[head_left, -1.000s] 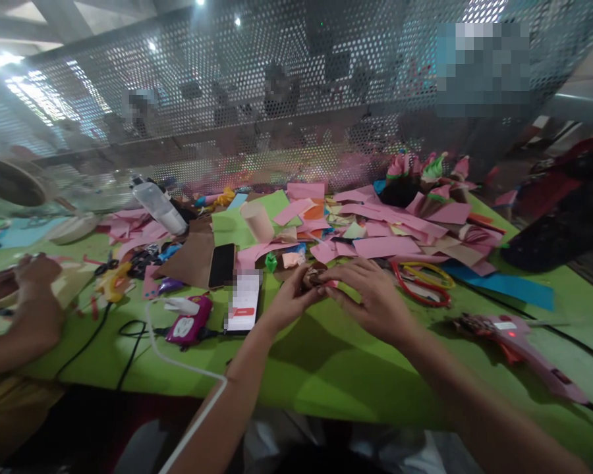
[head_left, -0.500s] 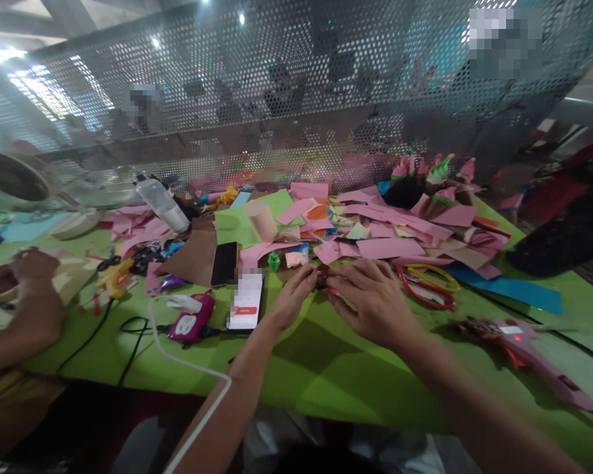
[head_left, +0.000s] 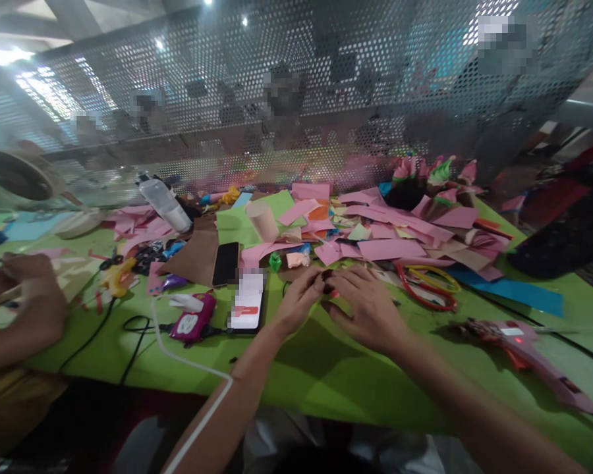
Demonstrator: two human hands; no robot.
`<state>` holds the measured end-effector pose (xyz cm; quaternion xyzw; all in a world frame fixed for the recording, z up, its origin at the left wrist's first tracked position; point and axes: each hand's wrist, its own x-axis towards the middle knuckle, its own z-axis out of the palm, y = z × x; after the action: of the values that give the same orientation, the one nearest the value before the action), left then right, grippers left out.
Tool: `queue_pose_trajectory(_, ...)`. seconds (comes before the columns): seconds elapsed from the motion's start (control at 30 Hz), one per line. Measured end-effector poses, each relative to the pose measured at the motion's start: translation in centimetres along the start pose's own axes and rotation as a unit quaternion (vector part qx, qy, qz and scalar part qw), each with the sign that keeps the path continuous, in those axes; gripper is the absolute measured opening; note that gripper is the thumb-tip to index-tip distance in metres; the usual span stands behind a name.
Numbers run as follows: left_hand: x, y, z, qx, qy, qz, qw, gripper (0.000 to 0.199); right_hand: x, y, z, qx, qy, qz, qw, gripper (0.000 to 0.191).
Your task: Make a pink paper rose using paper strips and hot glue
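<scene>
My left hand (head_left: 302,301) and my right hand (head_left: 364,306) meet over the green table. Pinched between their fingertips is a small dark brown piece (head_left: 328,276), mostly covered, so its exact kind is hard to make out. A bit of pink shows under the right fingers. To the left of my left hand lie a lit phone (head_left: 247,301) and a dark phone (head_left: 226,264). Red-handled scissors (head_left: 427,295) and a yellow handle or loop (head_left: 437,276) rest beyond my right hand. A pink glue gun (head_left: 534,355) lies at the right.
Pink paper scraps (head_left: 393,248) heap along the perforated metal screen (head_left: 257,131). A paper tube (head_left: 261,222) and clear bottle (head_left: 165,203) stand among them. Left are a magenta packet (head_left: 192,319), yellow glue gun (head_left: 116,278), cords, and another person's hand (head_left: 32,283).
My fingers have shifted slightly around the small brown piece, with the right hand's fingers drawn closer together. The view has moved a little. The other person's hand at the left has moved slightly.
</scene>
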<state>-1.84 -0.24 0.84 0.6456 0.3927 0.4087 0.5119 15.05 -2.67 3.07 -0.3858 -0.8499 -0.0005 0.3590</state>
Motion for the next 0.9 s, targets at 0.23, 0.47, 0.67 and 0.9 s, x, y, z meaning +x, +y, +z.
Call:
queue_pose_trajectory(0.23,0.5,-1.3,-0.3,-0.003,0.024,-0.046,0.999,0.058,0.2,0.2,-0.5,0.022,-0.003,0.010,1.000,0.027)
queue_pose_trajectory(0.47,0.0,-0.6,0.0,-0.003,0.013,-0.049,0.999,0.062,0.0,-0.2,-0.2,-0.062,-0.010,-0.029,0.998,0.021)
queue_pose_trajectory(0.67,0.2,-0.6,0.0,0.001,0.011,-0.049,0.999,0.061,0.1,0.1,-0.2,-0.041,-0.012,-0.016,0.999,0.018)
queue_pose_trajectory(0.9,0.3,-0.8,-0.4,0.006,0.017,-0.063,0.998,0.056,0.2,0.8,-0.7,0.020,-0.016,-0.022,0.999,0.018)
